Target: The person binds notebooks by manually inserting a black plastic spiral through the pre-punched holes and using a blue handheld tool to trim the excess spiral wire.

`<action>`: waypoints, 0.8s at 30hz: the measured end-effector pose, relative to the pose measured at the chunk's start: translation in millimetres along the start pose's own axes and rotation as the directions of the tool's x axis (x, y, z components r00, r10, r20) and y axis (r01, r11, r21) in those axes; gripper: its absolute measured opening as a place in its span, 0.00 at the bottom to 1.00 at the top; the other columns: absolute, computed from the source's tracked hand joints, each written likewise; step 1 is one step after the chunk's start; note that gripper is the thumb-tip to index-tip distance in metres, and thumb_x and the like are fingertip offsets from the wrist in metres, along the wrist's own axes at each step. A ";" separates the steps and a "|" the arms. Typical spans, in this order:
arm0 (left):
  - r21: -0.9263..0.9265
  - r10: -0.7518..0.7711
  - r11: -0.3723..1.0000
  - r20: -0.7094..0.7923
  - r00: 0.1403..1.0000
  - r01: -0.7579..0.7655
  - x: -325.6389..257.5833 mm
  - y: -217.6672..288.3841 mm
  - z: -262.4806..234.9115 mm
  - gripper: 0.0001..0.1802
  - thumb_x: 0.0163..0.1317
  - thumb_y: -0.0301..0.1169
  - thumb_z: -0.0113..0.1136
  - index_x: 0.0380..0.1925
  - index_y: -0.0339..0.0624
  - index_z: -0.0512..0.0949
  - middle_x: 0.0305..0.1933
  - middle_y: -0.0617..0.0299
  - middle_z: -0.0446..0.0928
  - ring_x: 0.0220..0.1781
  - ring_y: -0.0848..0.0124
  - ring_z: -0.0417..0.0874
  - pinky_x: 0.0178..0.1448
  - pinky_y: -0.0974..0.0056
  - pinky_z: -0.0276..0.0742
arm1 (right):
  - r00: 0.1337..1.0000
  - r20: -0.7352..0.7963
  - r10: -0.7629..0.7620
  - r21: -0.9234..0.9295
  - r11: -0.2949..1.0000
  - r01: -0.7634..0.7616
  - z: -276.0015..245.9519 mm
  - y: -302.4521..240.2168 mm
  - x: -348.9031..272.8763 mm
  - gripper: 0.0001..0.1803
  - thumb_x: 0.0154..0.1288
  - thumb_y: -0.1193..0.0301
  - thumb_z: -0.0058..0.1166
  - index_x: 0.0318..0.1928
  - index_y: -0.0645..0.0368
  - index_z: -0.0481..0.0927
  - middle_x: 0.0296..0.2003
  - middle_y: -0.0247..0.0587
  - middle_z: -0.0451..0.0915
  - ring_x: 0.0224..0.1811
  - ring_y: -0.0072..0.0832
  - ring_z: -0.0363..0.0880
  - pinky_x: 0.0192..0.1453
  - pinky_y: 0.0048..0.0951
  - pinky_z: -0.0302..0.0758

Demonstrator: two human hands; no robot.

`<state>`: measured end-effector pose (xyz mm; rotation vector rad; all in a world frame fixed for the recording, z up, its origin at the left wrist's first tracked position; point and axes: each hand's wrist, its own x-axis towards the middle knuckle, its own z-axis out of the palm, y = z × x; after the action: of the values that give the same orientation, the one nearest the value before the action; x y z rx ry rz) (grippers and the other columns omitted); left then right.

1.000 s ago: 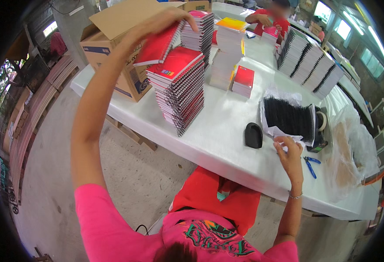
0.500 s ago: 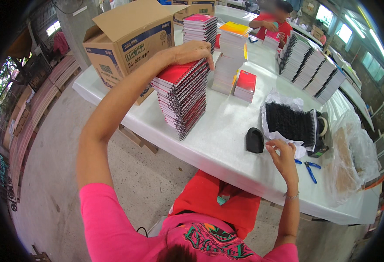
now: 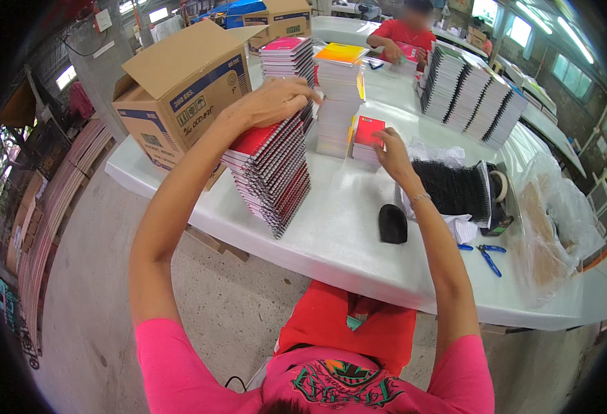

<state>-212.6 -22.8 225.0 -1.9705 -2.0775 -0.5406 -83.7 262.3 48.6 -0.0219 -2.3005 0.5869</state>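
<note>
My left hand (image 3: 276, 103) lies palm down over the top of a tall stack of red spiral-bound notebooks (image 3: 276, 172), its fingers reaching across the coil edge. The stack leans a little, coils facing right. My right hand (image 3: 394, 156) is at a short pile of red-covered pads (image 3: 368, 143), its fingers apart beside the pile's right edge; whether they touch it is hard to see. Behind the pads rises a tall stack of yellow-topped pads (image 3: 340, 103). Another stack of spiral notebooks (image 3: 287, 58) with pink covers stands behind my left hand.
An open cardboard box (image 3: 193, 103) is at the left. Black binding coils (image 3: 452, 186) lie on paper at the right, near a black scoop-shaped piece (image 3: 392, 224), blue-handled pliers (image 3: 490, 261) and a plastic bag (image 3: 552, 228). Across the table, a person in red (image 3: 410, 34) handles notebooks.
My right hand has moved from beside the black piece, away from me and to the left, to the short red pile. My left hand stays on the notebook stack.
</note>
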 end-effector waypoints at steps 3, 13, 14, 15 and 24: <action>0.176 0.005 0.984 -0.165 0.986 0.024 -2.7 45.6 -20.1 0.20 0.70 0.36 0.42 0.51 0.42 0.81 0.41 0.50 0.76 0.46 0.55 0.77 0.56 0.57 0.72 | 0.997 0.054 -0.055 -0.188 0.980 0.064 22.9 16.1 1.1 0.17 0.58 0.78 0.59 0.49 0.64 0.79 0.46 0.50 0.79 0.52 0.46 0.77 0.55 0.39 0.75; -0.446 -0.055 0.895 -0.050 0.997 0.027 -82.5 197.5 21.1 0.16 0.68 0.35 0.55 0.51 0.42 0.81 0.43 0.55 0.76 0.46 0.62 0.77 0.54 0.60 0.72 | 0.985 0.172 0.027 -0.254 0.967 0.018 -14.3 -2.9 -17.9 0.17 0.54 0.84 0.49 0.45 0.62 0.80 0.43 0.50 0.81 0.49 0.47 0.79 0.53 0.43 0.76; -0.606 -0.154 0.789 -0.036 0.987 0.100 -85.7 199.1 38.2 0.18 0.69 0.36 0.54 0.55 0.42 0.78 0.45 0.56 0.76 0.48 0.64 0.76 0.56 0.61 0.71 | 0.989 0.141 0.050 -0.212 0.977 -0.020 -30.1 -10.2 -22.8 0.17 0.55 0.84 0.48 0.46 0.63 0.80 0.44 0.52 0.82 0.48 0.47 0.80 0.53 0.41 0.76; -0.741 -0.252 0.650 0.000 0.968 0.169 -89.2 197.8 55.5 0.20 0.70 0.37 0.53 0.59 0.43 0.75 0.48 0.56 0.76 0.50 0.65 0.75 0.58 0.62 0.71 | 0.996 0.087 -0.005 -0.166 0.986 0.020 -43.8 -19.8 -27.9 0.17 0.57 0.84 0.49 0.47 0.63 0.80 0.44 0.53 0.82 0.48 0.46 0.81 0.53 0.39 0.76; -0.834 -0.294 -0.513 0.391 0.872 0.202 -95.0 175.5 153.6 0.31 0.77 0.48 0.38 0.70 0.40 0.59 0.60 0.52 0.69 0.55 0.64 0.74 0.61 0.61 0.70 | 0.843 0.530 0.094 0.674 0.557 -0.485 -143.4 -135.1 -88.2 0.07 0.66 0.78 0.56 0.42 0.68 0.82 0.39 0.37 0.83 0.45 0.24 0.80 0.51 0.28 0.76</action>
<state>-18.2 -40.5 66.0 -1.2168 -1.8151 -3.6555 97.9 183.1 134.3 0.1666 -2.2333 1.9559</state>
